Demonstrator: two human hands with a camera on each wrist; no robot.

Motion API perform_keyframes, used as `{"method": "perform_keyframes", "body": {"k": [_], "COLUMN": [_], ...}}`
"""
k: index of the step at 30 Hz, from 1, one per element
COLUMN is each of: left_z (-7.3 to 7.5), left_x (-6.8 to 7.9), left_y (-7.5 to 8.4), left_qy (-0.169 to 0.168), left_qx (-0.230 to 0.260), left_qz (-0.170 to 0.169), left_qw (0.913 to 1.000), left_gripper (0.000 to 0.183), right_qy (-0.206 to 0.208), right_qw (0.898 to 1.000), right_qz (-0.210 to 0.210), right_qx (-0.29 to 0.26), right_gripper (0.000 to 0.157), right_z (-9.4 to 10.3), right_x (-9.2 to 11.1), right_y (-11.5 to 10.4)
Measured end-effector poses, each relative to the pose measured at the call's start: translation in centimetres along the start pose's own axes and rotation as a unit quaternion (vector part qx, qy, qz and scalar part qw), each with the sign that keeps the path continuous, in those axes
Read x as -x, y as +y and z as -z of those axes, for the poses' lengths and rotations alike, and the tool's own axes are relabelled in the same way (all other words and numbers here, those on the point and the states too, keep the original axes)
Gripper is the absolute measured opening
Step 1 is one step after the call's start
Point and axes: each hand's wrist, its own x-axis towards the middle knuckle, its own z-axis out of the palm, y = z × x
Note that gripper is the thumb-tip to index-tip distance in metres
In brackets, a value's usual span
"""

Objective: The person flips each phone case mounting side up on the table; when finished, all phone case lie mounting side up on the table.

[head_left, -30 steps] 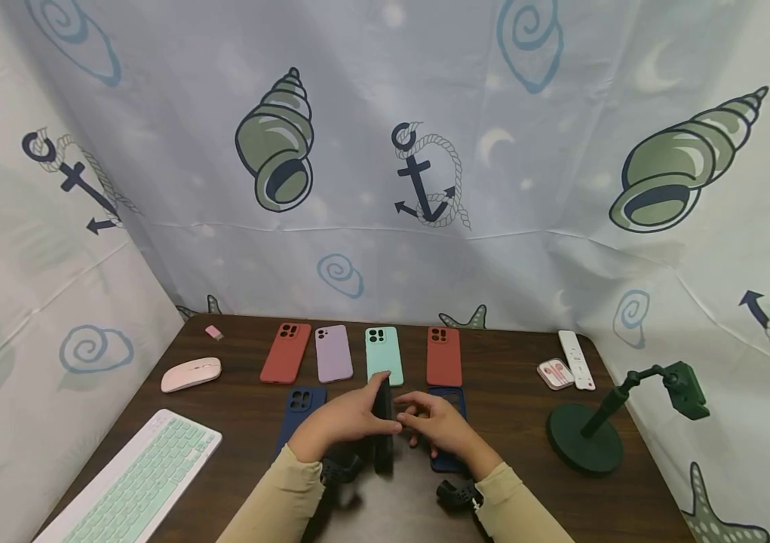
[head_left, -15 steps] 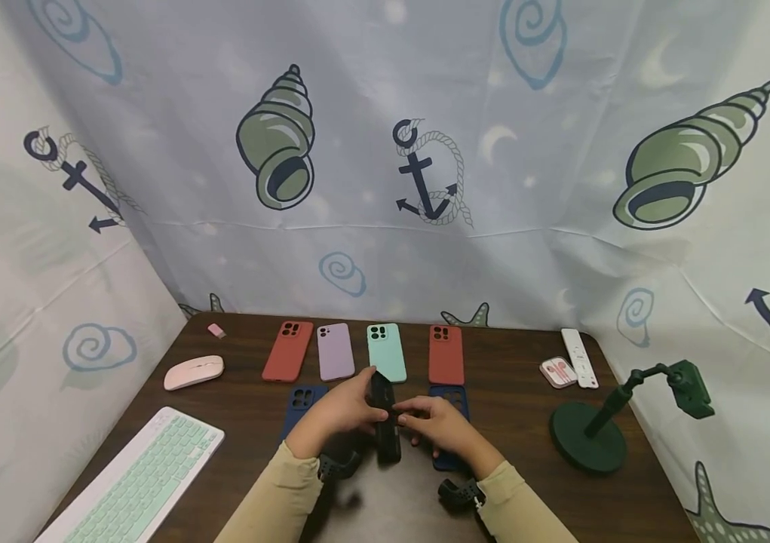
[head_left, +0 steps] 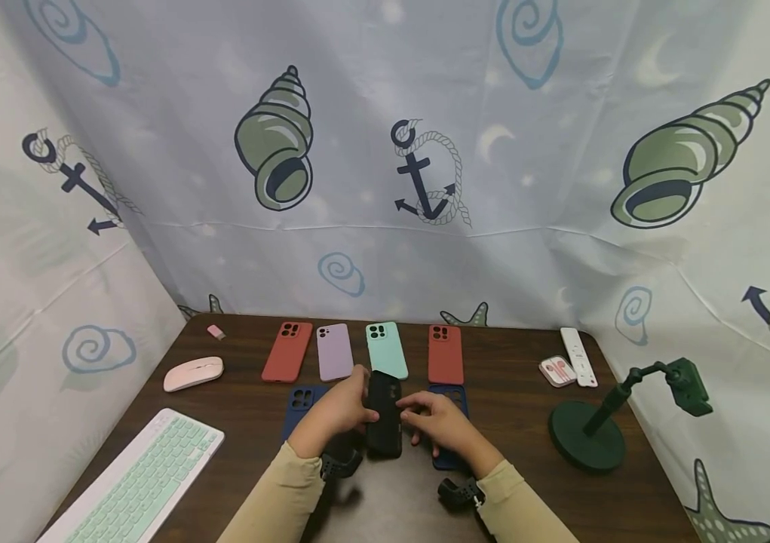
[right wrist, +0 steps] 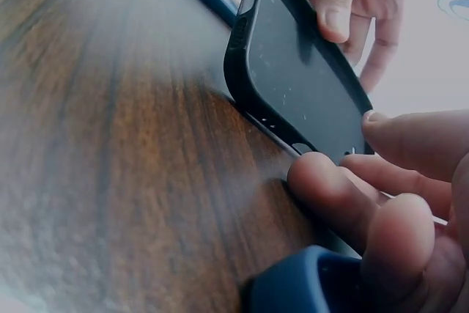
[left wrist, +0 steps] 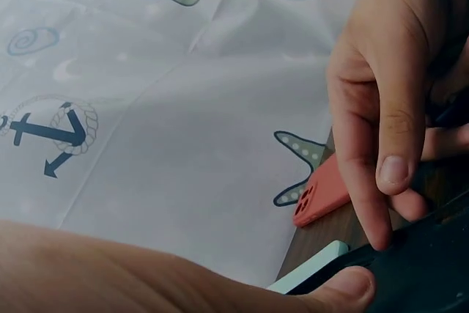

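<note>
A black phone case is held over the table's near middle, its hollow inside facing up and visible in the right wrist view. My left hand grips its left edge, thumb over the rim. At the opposite edge, my right hand pinches the rim between thumb and fingers, as the right wrist view shows. Below my right hand lies a dark blue phone case, partly covered. Another blue phone case lies beside my left hand, which hides part of it.
Behind stand a red case, a lilac case, a mint case and another red case. Left are a keyboard, mouse and pink USB stick. Right are a green lamp-like stand, white remote and small box.
The black phone case has turned from edge-on to nearly flat, its broad face now toward the head view. My left hand turned with it; my right hand stayed at its right edge.
</note>
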Motion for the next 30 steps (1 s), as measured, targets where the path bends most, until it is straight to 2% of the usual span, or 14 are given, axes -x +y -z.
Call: {"method": "perform_keyframes", "body": {"k": [4,12,16,20,24,30], "left_z": [-0.17,-0.27,-0.40,-0.66,-0.86,-0.95], "left_x": [0.02,-0.07,-0.37,-0.66,-0.85,-0.69], "left_y": [-0.09,0.08,-0.01,-0.14,-0.14,-0.81], "left_qy": [0.007,0.003,-0.001,-0.020,-0.037,-0.022], "left_qx": [-0.013,-0.067,-0.106,-0.148,-0.152,-0.155], "left_qz": [0.002,0.024,0.041,0.045,0.039,0.033], "left_qw": [0.9999,0.9975,0.9935,0.9878,0.9870,0.9871], "left_gripper": [0.068,0.065,0.062,0.062,0.065,0.065], "right_qy": [0.003,0.018,0.021,0.018,0.018,0.005], "right_qw": [1.000,1.000,1.000,1.000,1.000,1.000], "right_qz": [-0.004,-0.001,0.000,0.004,0.008,0.011], "right_qx": [-0.006,-0.012,-0.010,-0.005,-0.002,-0.011], "right_gripper": [0.035,0.034,0.033,0.032,0.032,0.034], "right_z": [0.05,0.02,0.05,0.27,0.43,0.17], "right_x": [0.12,0.05,0.03,0.07,0.17,0.14], "right_y": [0.00,0.08,0.08,0.08,0.12,0.03]}}
